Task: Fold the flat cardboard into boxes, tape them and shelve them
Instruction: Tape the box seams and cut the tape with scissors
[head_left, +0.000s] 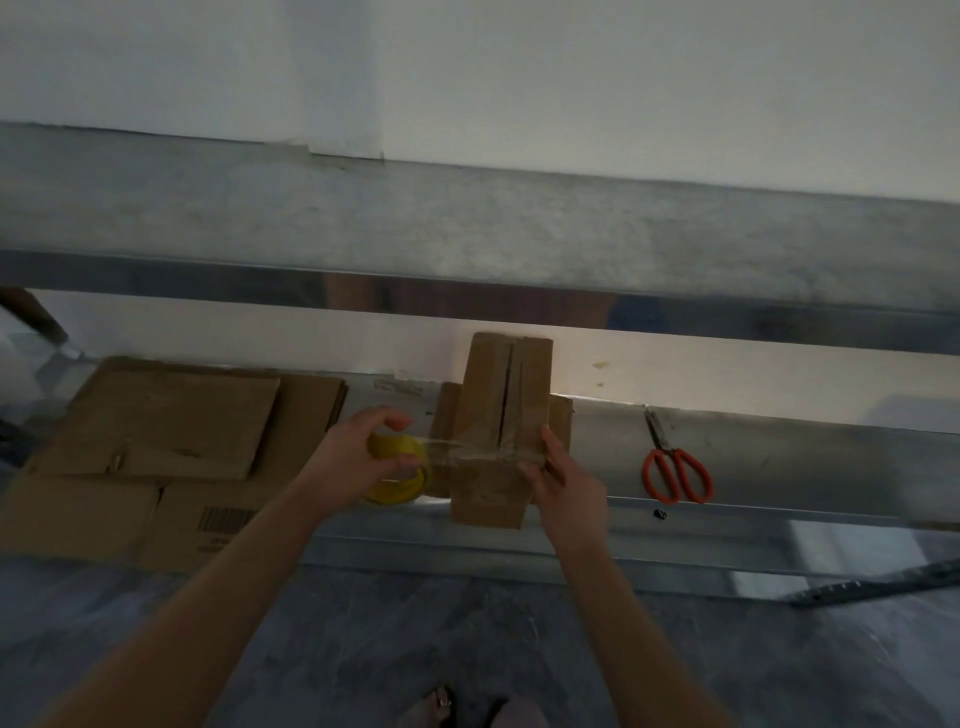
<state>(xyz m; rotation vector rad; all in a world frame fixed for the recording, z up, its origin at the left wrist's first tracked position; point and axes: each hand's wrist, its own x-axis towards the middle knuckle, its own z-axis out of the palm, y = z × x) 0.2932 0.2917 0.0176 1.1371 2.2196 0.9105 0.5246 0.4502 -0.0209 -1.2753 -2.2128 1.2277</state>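
Note:
A small brown cardboard box (498, 410) stands on the lower metal shelf (779, 467), its top flaps meeting along a dark seam. My left hand (358, 452) grips a yellow roll of clear tape (397, 475) just left of the box. A strip of clear tape (467, 451) runs from the roll across the near part of the box top. My right hand (563, 480) presses the tape's end against the box's right side. A stack of flat cardboard sheets (156, 436) lies to the left on the same shelf.
Orange-handled scissors (675, 467) lie on the shelf right of the box, with a small black object (660, 514) near them. An upper metal shelf (467, 234) overhangs the work. White wall behind, grey floor below, my feet (467, 706) at the bottom edge.

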